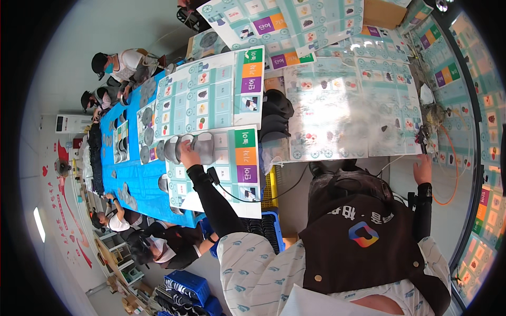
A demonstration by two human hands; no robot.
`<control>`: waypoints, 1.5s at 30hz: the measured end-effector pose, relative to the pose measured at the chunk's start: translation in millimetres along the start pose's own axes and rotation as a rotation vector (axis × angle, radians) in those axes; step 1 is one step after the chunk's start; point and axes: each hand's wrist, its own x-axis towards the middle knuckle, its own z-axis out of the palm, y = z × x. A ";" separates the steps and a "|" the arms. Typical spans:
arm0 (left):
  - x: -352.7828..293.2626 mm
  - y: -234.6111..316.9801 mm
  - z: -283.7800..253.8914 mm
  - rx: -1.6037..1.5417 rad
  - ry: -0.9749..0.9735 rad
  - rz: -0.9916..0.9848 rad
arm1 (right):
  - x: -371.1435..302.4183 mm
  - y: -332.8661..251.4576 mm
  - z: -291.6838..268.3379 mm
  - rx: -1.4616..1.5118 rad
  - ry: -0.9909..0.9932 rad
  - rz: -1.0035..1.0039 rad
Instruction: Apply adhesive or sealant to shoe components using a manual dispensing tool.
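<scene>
My left hand (188,154) reaches out to the left over a printed board (232,181). Its fingers are closed at the edge of a grey curved pad (203,148), one of several lying in a row there. My right hand (422,169) is at the right end of the worktable, fingers stretched out and holding nothing I can see. Just beyond its fingertips lies a small dark tool (421,137), too small to name for certain, near an orange hose (450,138). Between my hands, dark curved pads (276,117) are stacked at the worktable's left edge.
A worktable (337,113) covered with printed sheets stands before me. To the left runs a long blue-covered table (132,181) with grey pads; several people work around it. Blue crates (187,287) stand on the floor. A black cable (263,200) hangs beside my left forearm.
</scene>
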 end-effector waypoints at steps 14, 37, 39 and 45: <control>6.0 -13.4 -9.8 0.320 0.116 0.247 | 11.0 -38.9 -3.3 0.019 -0.018 0.043; -162.5 263.4 118.8 0.181 -1.020 0.534 | 34.2 -46.5 -15.9 0.181 -0.095 -0.046; -190.8 284.2 101.2 -0.118 -0.921 0.648 | 48.2 -56.1 -7.3 0.468 -0.225 -0.057; -308.0 436.2 87.4 -0.341 -0.584 0.901 | 95.2 -152.4 -0.3 1.280 -1.117 0.264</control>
